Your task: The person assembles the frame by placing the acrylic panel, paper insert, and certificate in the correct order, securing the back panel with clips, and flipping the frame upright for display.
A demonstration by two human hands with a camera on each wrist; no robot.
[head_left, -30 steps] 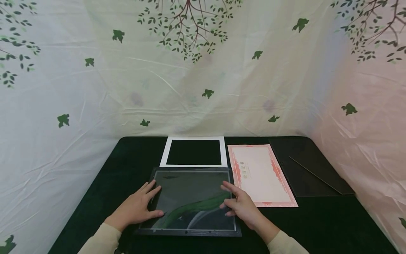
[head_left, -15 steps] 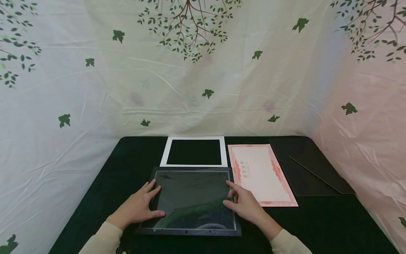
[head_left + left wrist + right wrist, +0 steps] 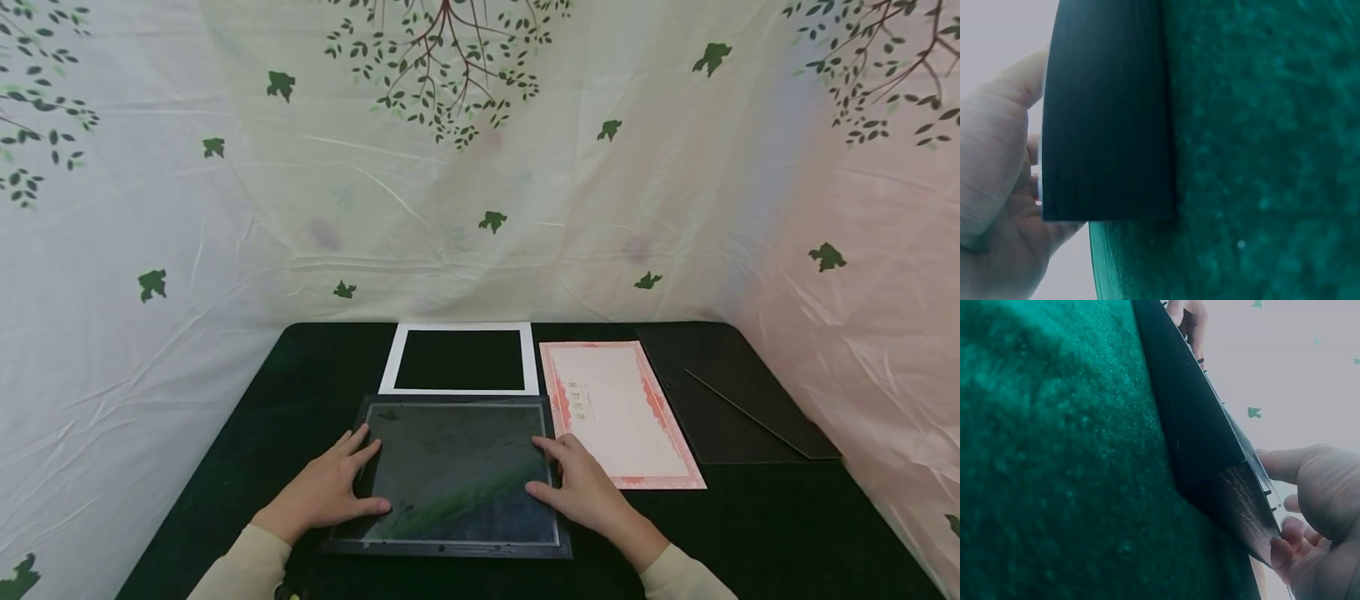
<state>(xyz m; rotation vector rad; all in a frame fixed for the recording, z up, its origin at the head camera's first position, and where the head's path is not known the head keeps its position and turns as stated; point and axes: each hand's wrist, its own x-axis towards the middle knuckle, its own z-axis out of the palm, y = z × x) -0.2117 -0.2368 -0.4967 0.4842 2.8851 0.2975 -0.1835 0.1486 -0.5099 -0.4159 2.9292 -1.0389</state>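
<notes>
A dark picture frame [image 3: 450,550] lies flat on the table in front of me, with a shiny clear sheet [image 3: 457,467] across its middle. My left hand [image 3: 322,487] rests on the frame's left side, fingers spread, thumb on the sheet. At the right side, my right hand [image 3: 592,492] touches the frame and sheet with thumb and fingertips. The left wrist view shows the frame's dark outer side [image 3: 1110,125] close up beside the left hand [image 3: 997,162]. In the right wrist view, the right hand's fingers [image 3: 1285,547] are bent near a corner of the frame.
Behind the frame lies a white mat border [image 3: 387,367]. A pink-edged certificate [image 3: 607,400] is to the right, and beyond it a dark backing board [image 3: 720,425] with a thin strip on it. Dark green cloth [image 3: 247,467] covers the table.
My right hand has shifted slightly on the right edge, its thumb now on the sheet. Green and pale reflections in the sheet have changed and flattened. The left hand stays put.
</notes>
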